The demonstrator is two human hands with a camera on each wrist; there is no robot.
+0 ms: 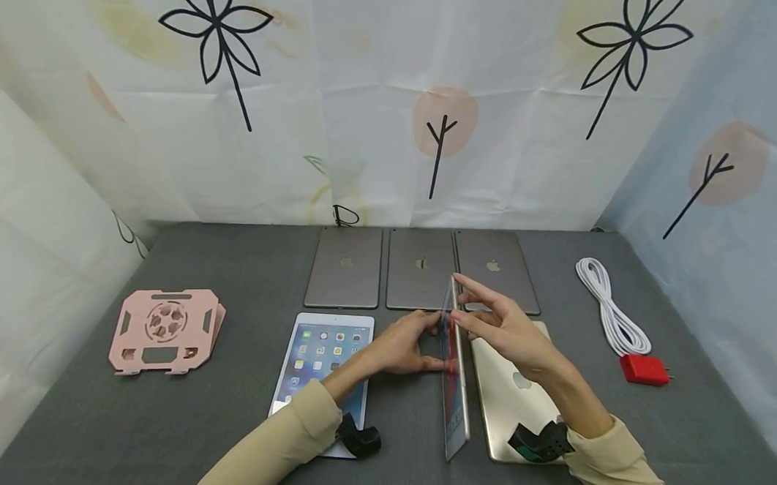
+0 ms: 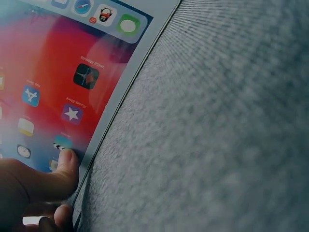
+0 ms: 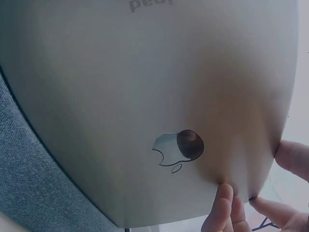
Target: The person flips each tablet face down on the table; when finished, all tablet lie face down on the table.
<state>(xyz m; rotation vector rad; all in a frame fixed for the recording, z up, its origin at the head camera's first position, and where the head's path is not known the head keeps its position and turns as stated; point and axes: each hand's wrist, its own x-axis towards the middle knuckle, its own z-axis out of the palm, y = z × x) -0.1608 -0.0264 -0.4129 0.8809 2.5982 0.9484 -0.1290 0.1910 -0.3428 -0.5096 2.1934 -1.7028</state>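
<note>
Between the two hands, a tablet (image 1: 457, 407) stands tilted up on its long edge, its lit screen facing left. My left hand (image 1: 399, 344) pinches its lower edge; in the left wrist view the thumb (image 2: 66, 166) lies on the red and blue home screen (image 2: 46, 53). With thumb and fingers, my right hand (image 1: 515, 338) grips the upper edge near the far corner. The right wrist view shows the tablet's plain back (image 3: 106, 106) with a shiny apple logo, and fingertips (image 3: 223, 198) against it.
A white-framed tablet (image 1: 319, 356), screen lit, lies under the left forearm. Beneath the right arm is a gold tablet (image 1: 505, 402), face down. Grey tablets (image 1: 344, 269) line the back. Pink pierced stand (image 1: 166, 330) at left; white cable (image 1: 612, 309) and red charger (image 1: 644, 369) at right.
</note>
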